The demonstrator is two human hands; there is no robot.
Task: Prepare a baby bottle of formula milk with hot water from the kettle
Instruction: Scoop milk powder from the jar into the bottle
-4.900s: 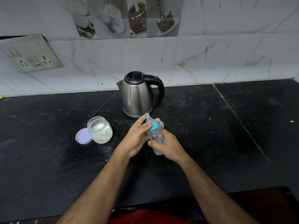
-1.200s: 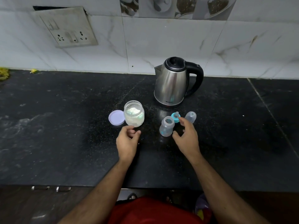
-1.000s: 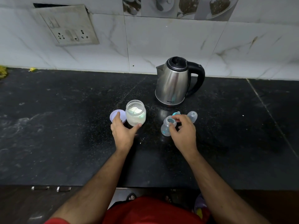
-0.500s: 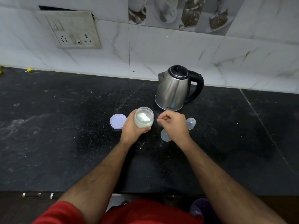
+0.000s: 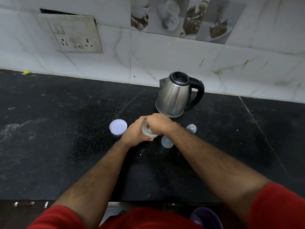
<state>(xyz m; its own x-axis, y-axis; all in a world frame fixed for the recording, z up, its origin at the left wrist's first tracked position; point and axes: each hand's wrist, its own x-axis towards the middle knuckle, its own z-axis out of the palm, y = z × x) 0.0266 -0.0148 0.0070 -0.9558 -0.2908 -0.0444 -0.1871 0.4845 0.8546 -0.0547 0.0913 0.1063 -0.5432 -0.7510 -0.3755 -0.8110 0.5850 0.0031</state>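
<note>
My left hand (image 5: 135,135) grips the glass jar of white formula powder (image 5: 147,132) on the black counter (image 5: 66,138). My right hand (image 5: 158,123) covers the jar's mouth with its fingers curled down into it; whatever they hold is hidden. The open baby bottle (image 5: 166,142) stands just right of the jar, partly under my right forearm. Its clear dome cap (image 5: 191,128) lies further right. The steel kettle (image 5: 174,96), lid shut and black handle to the right, stands right behind my hands. The bottle's teat is out of sight.
The jar's pale purple lid (image 5: 118,127) lies upturned left of my left hand. A tiled wall with a socket plate (image 5: 74,34) backs the counter. A purple object (image 5: 205,217) sits below the counter's front edge.
My left hand reached forward and took hold of the powder jar. My right hand left the bottle and moved over the jar's mouth. The camera leaned closer.
</note>
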